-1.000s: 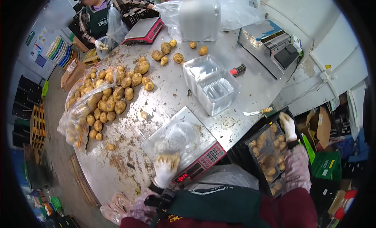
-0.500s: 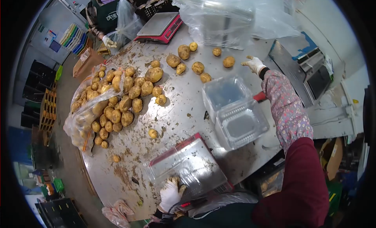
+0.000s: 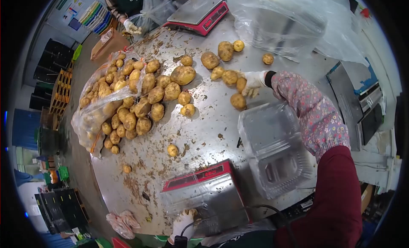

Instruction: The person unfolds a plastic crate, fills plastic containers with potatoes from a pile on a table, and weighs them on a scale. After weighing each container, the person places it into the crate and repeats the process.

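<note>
My right hand (image 3: 254,82), in a white glove with a flowered sleeve, reaches across the steel table (image 3: 204,120) to a small cluster of loose potatoes (image 3: 230,77). Its fingers curl on one potato (image 3: 241,84); another potato (image 3: 238,102) lies just below it. My left hand (image 3: 183,223), also gloved, is at the near edge of a red weighing scale (image 3: 200,192). It grips the rim of a clear plastic box (image 3: 204,203) lying on the scale's pan. What is in that box is hard to make out.
A large heap of potatoes (image 3: 136,99) spills from a torn bag (image 3: 91,116) at the left. Empty clear boxes (image 3: 277,154) are stacked at the right. At the far side stand a second scale (image 3: 198,13), big plastic bags (image 3: 294,26) and a co-worker's gloved hand (image 3: 130,28).
My right arm swung from a crate at the right, over the table, down onto the loose potatoes. The view tipped forward and my left hand stayed at the scale.
</note>
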Action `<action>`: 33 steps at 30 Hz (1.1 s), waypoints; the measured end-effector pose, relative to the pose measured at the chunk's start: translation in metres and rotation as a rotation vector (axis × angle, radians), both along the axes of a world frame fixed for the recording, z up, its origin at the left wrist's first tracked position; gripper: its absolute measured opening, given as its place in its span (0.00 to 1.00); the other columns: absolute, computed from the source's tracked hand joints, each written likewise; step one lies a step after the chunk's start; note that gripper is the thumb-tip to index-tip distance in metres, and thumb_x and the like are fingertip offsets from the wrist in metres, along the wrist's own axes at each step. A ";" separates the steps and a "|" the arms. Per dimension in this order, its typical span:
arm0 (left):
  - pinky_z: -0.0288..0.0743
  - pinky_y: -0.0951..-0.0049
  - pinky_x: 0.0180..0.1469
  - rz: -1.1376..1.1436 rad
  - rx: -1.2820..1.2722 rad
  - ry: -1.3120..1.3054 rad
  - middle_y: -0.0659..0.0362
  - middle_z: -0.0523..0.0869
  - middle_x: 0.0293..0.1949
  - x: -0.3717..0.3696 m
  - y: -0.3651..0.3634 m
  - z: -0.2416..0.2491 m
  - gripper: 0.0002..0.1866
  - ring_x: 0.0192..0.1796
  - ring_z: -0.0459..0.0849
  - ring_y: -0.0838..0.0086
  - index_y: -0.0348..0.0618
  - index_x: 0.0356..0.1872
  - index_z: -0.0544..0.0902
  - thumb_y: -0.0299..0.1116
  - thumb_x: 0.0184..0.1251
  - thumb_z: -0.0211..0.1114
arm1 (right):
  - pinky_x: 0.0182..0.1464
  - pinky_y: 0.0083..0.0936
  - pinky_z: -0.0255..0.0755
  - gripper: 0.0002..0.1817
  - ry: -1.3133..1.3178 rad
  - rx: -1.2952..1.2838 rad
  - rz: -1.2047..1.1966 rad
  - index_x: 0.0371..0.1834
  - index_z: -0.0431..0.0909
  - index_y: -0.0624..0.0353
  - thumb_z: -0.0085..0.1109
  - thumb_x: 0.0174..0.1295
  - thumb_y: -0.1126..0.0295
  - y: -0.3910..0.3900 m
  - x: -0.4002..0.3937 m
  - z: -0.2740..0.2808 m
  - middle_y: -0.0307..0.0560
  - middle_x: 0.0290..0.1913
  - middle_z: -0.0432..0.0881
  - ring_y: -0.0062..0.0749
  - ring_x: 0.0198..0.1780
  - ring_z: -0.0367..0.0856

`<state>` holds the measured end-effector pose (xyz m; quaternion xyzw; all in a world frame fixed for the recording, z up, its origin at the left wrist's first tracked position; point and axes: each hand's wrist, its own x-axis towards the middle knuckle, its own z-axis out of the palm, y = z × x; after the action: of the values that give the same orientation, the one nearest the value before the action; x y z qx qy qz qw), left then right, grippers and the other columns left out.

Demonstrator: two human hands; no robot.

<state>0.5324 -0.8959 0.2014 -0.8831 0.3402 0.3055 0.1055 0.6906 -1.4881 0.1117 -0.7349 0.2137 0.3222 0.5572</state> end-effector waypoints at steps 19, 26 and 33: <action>0.78 0.56 0.50 0.260 -0.062 0.272 0.46 0.84 0.43 -0.015 0.042 -0.037 0.24 0.47 0.84 0.51 0.42 0.58 0.77 0.38 0.61 0.66 | 0.49 0.39 0.78 0.28 -0.286 -0.534 0.064 0.42 0.84 0.66 0.67 0.51 0.49 -0.026 0.032 0.019 0.65 0.44 0.85 0.56 0.46 0.85; 0.78 0.56 0.48 0.078 0.220 0.207 0.45 0.83 0.44 -0.006 0.003 0.008 0.30 0.49 0.83 0.54 0.38 0.62 0.75 0.40 0.59 0.69 | 0.65 0.40 0.68 0.48 -0.223 -0.682 -0.460 0.67 0.75 0.56 0.61 0.52 0.30 -0.117 0.143 -0.010 0.58 0.63 0.79 0.48 0.64 0.77; 0.76 0.50 0.42 0.213 -0.134 0.280 0.45 0.82 0.45 0.002 0.005 0.007 0.28 0.45 0.82 0.50 0.42 0.60 0.76 0.43 0.60 0.68 | 0.70 0.39 0.62 0.50 -0.140 -0.728 -0.259 0.66 0.76 0.56 0.61 0.49 0.26 -0.010 0.190 -0.006 0.54 0.65 0.78 0.45 0.69 0.71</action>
<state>0.5342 -0.8910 0.2088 -0.8680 0.2758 0.4114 -0.0347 0.8809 -1.4979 0.1053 -0.8717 0.3664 0.1013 0.3092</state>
